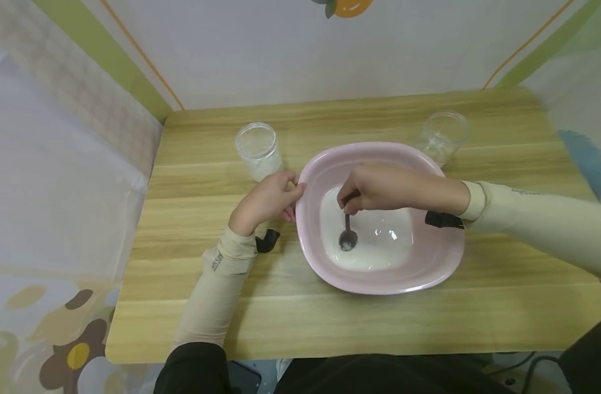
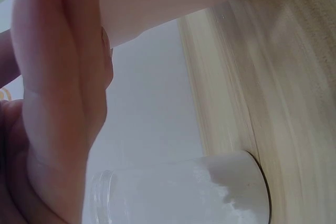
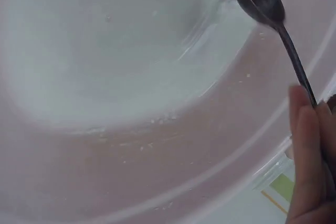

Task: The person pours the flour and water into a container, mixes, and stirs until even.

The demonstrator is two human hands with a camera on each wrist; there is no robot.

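Below right hand (image 1: 379, 186), pinched spoon (image 1: 347, 232), bowl apparently in milky liquid (image 1: 374, 246).

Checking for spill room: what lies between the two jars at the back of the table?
In the head view, bare wooden table between the powder jar and empty jar; the pink basin sits nearer.

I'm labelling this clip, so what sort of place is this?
Probably a small staged tabletop booth rather than a real kitchen: a wooden table hemmed in by printed fabric walls, holding only a pink basin of white liquid, a spoon and two jars.
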